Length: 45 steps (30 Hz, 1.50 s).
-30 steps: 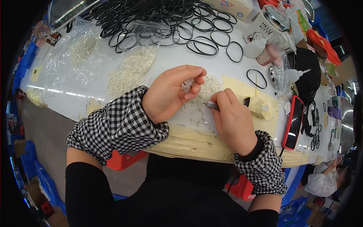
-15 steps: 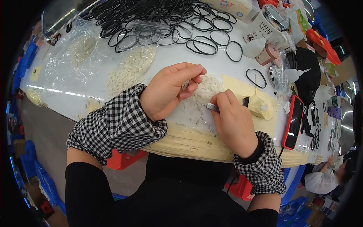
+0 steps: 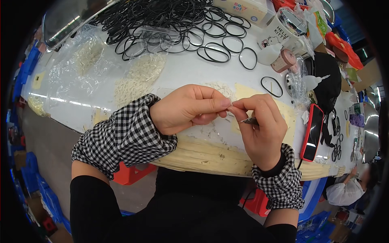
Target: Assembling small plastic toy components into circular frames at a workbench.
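My left hand is closed, thumb and forefinger pinching one end of a small, thin white piece. Against it, my right hand meets the piece with its thumb and forefinger, so the fingertips of both hands nearly touch. Tucked inside the curled right fingers is a flat, dark metal tool; its exact kind is hidden. Behind the hands lies a pile of small white pieces, partly covered. A yellow sheet lies under and beyond my right hand.
Another heap of white pieces spills from a clear bag at left. Black rubber loops cover the back. At right are a red-cased phone, a pink tub and a white cup. The table's front edge is worn yellow.
My hands have come together at the fingertips; they were apart. My left hand moved down and right, and the tool's bright tip no longer sticks out leftward from my right fingers.
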### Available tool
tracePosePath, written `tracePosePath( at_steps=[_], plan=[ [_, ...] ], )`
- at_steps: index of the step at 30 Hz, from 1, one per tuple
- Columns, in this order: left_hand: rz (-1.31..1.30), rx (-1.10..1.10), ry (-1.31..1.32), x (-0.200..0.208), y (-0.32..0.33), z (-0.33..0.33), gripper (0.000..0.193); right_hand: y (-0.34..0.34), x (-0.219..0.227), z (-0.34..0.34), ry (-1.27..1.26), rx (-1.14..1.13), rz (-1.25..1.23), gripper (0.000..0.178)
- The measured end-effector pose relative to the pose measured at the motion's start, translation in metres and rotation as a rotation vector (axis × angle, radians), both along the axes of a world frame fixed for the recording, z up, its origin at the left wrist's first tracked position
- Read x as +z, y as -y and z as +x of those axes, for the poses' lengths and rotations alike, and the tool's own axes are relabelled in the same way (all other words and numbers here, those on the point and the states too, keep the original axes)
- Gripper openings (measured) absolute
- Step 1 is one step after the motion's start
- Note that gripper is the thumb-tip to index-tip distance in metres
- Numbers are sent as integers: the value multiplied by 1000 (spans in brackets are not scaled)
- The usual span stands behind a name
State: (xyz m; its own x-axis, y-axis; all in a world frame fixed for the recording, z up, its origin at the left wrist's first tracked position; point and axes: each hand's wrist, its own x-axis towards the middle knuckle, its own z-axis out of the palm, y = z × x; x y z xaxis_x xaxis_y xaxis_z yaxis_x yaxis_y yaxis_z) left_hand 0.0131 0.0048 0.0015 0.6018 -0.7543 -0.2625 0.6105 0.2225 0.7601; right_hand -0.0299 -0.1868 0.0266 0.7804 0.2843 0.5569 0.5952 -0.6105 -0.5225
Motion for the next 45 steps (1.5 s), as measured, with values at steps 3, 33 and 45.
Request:
tracePosePath(
  at_steps=[3,33,45],
  plan=[
    [-52,16,-14,0,1,-1,22,-1,2,0,-37,18,63,15],
    [-78,108,11,-3,5,-7,20,-1,-12,-3,-80,88,100,46],
    [-188,108,-37,-1,3,-8,14,-3,0,-4,-127,5,-96,28]
  ],
)
